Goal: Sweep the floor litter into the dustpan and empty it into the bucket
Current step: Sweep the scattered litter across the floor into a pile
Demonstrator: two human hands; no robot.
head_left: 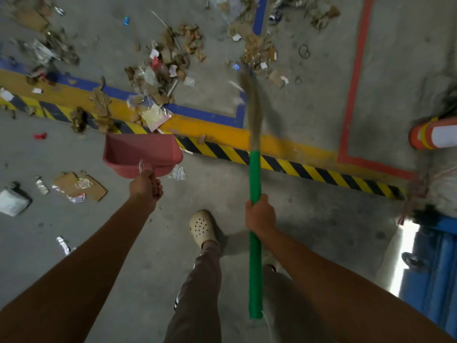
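Dustpan [142, 154] in the left hand [146, 185], fist clamped on its short handle, pan empty and held just off the floor [309, 219], mouth facing the litter [160, 70] strewn beyond the striped line [296, 167]. Further right, broom [255, 184] gripped mid-handle by the right hand [261, 215], fingers wrapped tight, long axis running straight away from the body, bristles blurred over scraps just past the blue line [205, 115]. Litter ahead of both hands, nearer the pan's mouth on the left side. Probably next: drag scraps back and leftward toward the pan. Bucket not in sight.
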